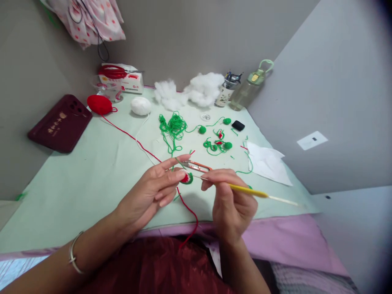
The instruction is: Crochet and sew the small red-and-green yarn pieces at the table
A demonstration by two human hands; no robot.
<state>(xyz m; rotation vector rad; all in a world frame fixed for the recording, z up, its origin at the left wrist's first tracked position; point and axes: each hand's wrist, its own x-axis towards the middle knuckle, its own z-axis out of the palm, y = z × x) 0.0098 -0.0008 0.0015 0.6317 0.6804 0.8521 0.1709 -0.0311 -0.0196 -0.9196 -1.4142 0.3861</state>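
Note:
My left hand (159,181) pinches a small crochet piece (185,178) in red, white and green, its index finger stretched out with green yarn running over it. In my right hand (231,200) is a crochet hook (249,190) with a yellow handle, its metal tip at the edge of the piece. Just behind the piece lie orange thread snips (198,166) on the table, partly hidden by my fingers. Red yarn (190,208) passes below the piece and hangs over the table's front edge toward my lap.
A tangle of green yarn (173,126) lies mid-table, with small green crocheted balls (227,145) to its right. Behind are a red yarn ball (99,105), a white yarn ball (140,106), white stuffing (205,90) and a bottle (249,87). A dark red phone (61,123) leans left; white paper (269,163) lies right.

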